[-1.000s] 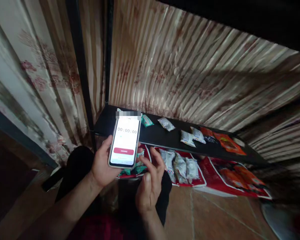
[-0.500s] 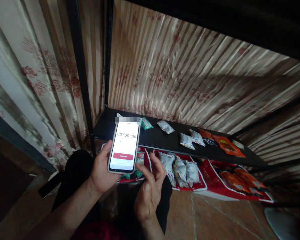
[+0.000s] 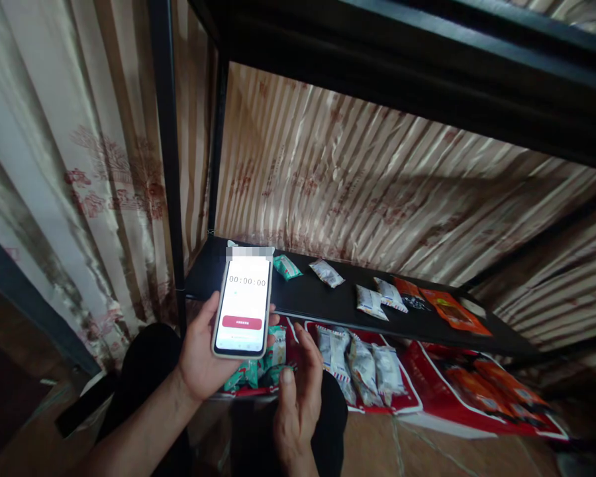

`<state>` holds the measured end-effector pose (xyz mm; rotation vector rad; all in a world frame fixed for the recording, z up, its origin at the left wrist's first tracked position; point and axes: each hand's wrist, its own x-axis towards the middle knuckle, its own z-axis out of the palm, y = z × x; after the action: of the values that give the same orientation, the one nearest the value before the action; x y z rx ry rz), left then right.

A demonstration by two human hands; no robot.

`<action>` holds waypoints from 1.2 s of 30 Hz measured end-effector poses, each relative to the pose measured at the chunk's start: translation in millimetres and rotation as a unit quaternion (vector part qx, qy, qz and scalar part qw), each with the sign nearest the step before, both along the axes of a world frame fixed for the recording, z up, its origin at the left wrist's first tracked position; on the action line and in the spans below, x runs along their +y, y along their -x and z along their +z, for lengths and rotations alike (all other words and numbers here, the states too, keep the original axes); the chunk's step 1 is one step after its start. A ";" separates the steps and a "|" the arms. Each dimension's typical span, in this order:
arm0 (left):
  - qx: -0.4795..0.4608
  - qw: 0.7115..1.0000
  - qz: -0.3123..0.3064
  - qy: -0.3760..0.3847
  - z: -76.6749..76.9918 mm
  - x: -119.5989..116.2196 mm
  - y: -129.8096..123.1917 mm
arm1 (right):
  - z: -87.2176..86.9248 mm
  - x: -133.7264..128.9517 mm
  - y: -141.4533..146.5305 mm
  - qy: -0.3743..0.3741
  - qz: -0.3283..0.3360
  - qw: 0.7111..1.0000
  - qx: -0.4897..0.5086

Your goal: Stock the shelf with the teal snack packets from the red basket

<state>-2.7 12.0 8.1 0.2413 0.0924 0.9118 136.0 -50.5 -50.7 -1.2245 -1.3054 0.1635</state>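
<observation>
Ok so nearest to me are my two dark-trousered knees, with the left hand above and between them, fingers wrapped round a phone. Screen's lit, reads 00:00:00 over a red button. My right hand is just beside it, thumb and fingers loosely apart, nothing in them that I can see.

Past the hands I count three red boxes in a row under the shelf. Left box has green packets, partly behind my hands, so no exact count. Middle box shows three silvery packets clearly, plus bits of more. Right box has orange packets overlapping too much to count.

Up on the black shelf, left to right: one green packet, three whitish packets (two nearly together), an orange-and-black packet, one bigger orange packet and a pale thing I can't make out. Furthest back, a pleated curtain with reddish prints.
</observation>
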 end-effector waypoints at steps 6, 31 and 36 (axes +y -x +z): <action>0.003 1.000 -0.002 -0.003 4.5 -1.2 0.0 | 11.4 -1.0 3.4 -0.022 -0.007 0.999 -0.029; -0.025 0.995 -0.003 -0.099 77.9 11.6 -6.4 | 71.9 28.9 -1.1 -0.138 -0.008 0.985 -0.100; -0.033 0.993 -0.013 -0.114 91.8 11.4 -8.1 | 90.0 31.2 -1.5 -0.151 -0.008 0.985 -0.084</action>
<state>5.3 23.4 99.9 0.4242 -0.0763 0.9043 137.5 -19.3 39.3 -1.0051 -1.4066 -0.1485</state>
